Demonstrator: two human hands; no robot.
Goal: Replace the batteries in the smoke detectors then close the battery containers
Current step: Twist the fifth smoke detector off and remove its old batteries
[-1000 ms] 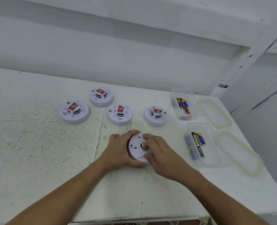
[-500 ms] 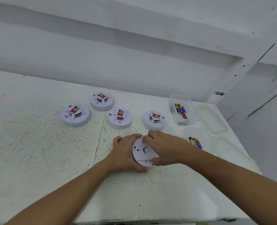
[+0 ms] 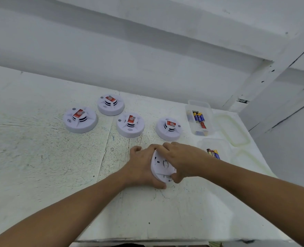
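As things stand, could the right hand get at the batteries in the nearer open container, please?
Probably yes: the batteries lie uncovered just beside the right hand, which first must release the detector.

A bare workroom, seemingly; a scuffed white-painted table (image 3: pixel 40 166) is standing against a plain white wall (image 3: pixel 147 50). Smoke detectors (image 3: pixel 130 124) and battery tubs (image 3: pixel 198 102) are sitting on it.

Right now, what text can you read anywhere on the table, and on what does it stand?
"PK CELL": on the blue-and-yellow battery in the far container.
Red stickers on the four other detectors: too blurred.
Batteries in the near container: print too small.
Held detector: markings unreadable.
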